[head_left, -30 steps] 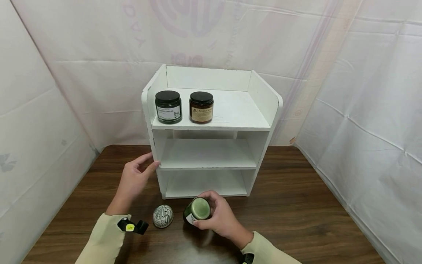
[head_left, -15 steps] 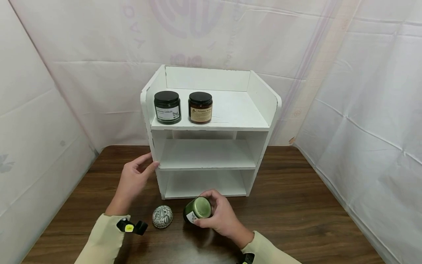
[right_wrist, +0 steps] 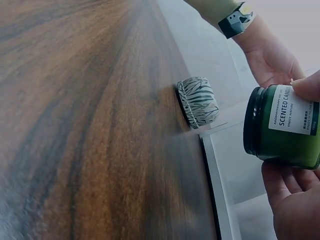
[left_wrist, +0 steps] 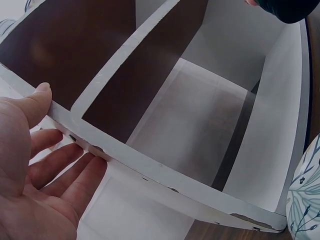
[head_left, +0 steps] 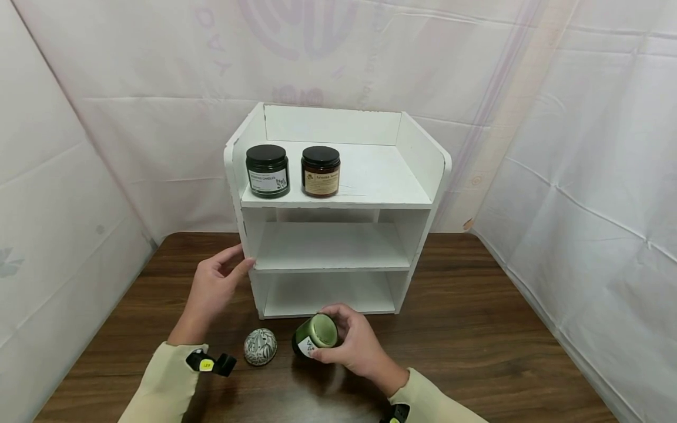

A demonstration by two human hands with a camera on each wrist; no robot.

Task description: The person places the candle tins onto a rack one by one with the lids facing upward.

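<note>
Right hand [head_left: 355,346] with its fingers and thumb curled round a green scented-candle jar [head_left: 313,336], held tipped on its side just above the worktop [head_left: 476,329], directly in front of the lowest bay of the white shelf unit [head_left: 338,235]. The jar's long axis runs roughly toward the camera and slightly left, so that its pale underside faces up and back at the wearer while the dark lidded end points down and away (in the right wrist view the label [right_wrist: 295,111] reads sideways, confirming the tilt). The shelf's three openings lie straight ahead of this hand, the bottom one nearest, the top tier highest and already carrying a black-lidded dark jar [head_left: 267,170] and an amber jar [head_left: 320,171] side by side at its left. Left hand [head_left: 214,288] lies well to the left of the green jar, fingers straight and relaxed, holding nothing: its thumb presses the front edge of the unit's left side panel and its fingers rest against the panel's outer face [left_wrist: 70,172]. A small leaf-patterned ceramic lid or dome [head_left: 260,346] sits on the worktop between the two forearms, just beside the jar but apart from it. The right hand is thus the nearer one to the jar, the left steadying the shelf.
</note>
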